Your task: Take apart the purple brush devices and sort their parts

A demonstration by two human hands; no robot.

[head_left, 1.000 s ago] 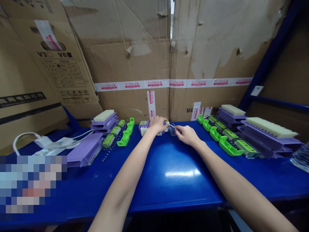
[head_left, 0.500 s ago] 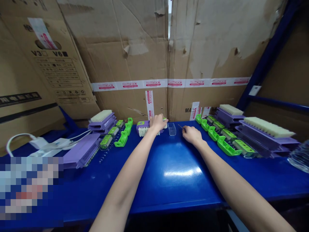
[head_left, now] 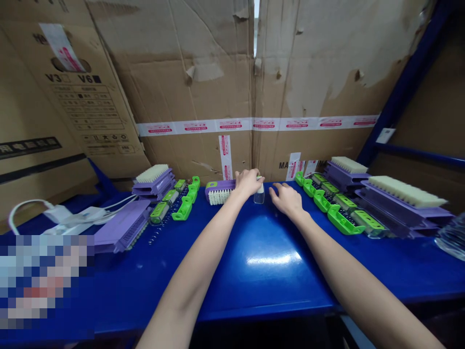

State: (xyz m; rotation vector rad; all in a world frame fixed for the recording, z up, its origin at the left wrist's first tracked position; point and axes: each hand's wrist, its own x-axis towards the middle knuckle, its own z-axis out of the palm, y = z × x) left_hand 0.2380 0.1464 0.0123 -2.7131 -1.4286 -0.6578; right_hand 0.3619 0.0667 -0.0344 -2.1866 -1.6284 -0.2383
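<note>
Near the back of the blue table, a small clear plastic box point(head_left: 259, 198) stands upright. My left hand point(head_left: 248, 182) is closed on a small white-and-green part point(head_left: 260, 186) at the top of this box; its fingers cover much of the part, and I cannot tell whether it is seated in the box. Just to the right, my right hand point(head_left: 286, 198) is held low over the table, fingers apart, with nothing visible in them. A purple body with white bristles point(head_left: 220, 196) lies left of the box, partly behind my left hand.
Bright green brackets point(head_left: 188, 198) and clear boxes with green tops point(head_left: 160, 211) line the left side; more green brackets point(head_left: 341, 220) sit at right. Purple bristled bodies point(head_left: 403, 206) flank both sides. A white power strip point(head_left: 74, 220) lies far left. Cardboard point(head_left: 196, 97) walls the back.
My left hand has moved right, bringing the white-and-green part onto the clear box. The thin dark piece in my right fingers is out of sight, and those fingers have spread.
</note>
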